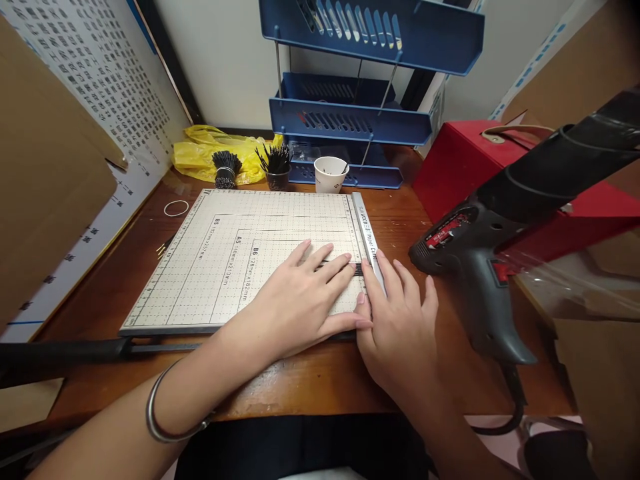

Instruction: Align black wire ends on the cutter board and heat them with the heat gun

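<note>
A cream-coloured paper cutter (pixel 200 293) with printed grid lines lies on the wooden table. My left hand (pixel 295 300) rests palm down on its board, fingers stretched out and slightly apart. Thin black strips (pixel 359 269) show between the left fingertips and the cutter's right rail (pixel 367 230); the rest of them is hidden beneath the fingers. My right hand (pixel 397 310) lies along that rail with its fingers extended, close by the strips. Both thumbs meet near the board's lower right corner. The cutter's black blade handle (pixel 65 350) extends left along the near edge.
Behind the board stand a black bundle (pixel 227 169), a cup of black strands (pixel 277 167) and a white paper cup (pixel 330 175). Blue tiered trays (pixel 350 123) rise behind. At right, a heat gun (pixel 480 267) stands before a red box (pixel 450 153). A yellow bag (pixel 200 153) lies back left.
</note>
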### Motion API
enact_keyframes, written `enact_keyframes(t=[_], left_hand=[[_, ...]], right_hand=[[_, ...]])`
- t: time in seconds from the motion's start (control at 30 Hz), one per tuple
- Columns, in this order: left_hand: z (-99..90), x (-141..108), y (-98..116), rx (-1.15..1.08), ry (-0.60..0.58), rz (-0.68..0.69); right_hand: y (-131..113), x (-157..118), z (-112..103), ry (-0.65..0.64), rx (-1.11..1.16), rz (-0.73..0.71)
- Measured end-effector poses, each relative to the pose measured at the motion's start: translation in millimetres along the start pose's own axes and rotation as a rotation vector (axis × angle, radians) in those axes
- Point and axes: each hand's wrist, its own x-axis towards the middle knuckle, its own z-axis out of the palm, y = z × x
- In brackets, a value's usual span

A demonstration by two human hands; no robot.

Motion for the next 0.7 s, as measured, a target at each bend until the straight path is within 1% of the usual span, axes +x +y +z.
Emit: enact_keyframes(t=[0.33,0.5,0.7], left_hand=[[-0.1,2.0,0.2,-0.033,-0.012,-0.007],[0.9,0.4,-0.4,-0.035,0.003,-0.011],[2.2,2.4,2.9,-0.030,0.018,-0.020]], right_hand=[[-2.3,1.7,-3.4,-0.022,-0.037,0.006],[-2.2,2.0,-4.1,-0.042,-0.046,0.003],[-3.1,1.3,-2.8,-0.017,-0.057,-0.010]])
